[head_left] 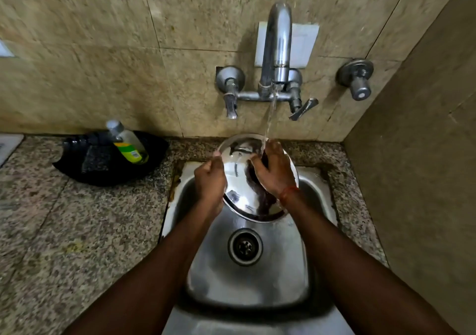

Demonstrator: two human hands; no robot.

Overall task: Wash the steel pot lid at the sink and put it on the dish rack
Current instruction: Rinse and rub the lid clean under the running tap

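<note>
The round steel pot lid (240, 180) is held tilted over the steel sink (247, 278), under a thin stream of water from the tap (278, 51). My left hand (210, 180) grips the lid's left rim. My right hand (275, 172) lies flat on the lid's shiny face, with the water landing at its fingertips. The right hand hides the lid's right edge. No dish rack is in view.
A black tray (85, 164) on the granite counter (77, 231) at left holds a dish soap bottle (127, 144) and a dark scrub pad (96, 158). Tap handles (230, 87) and a separate valve (356, 79) stick out of the tiled wall. A side wall closes the right.
</note>
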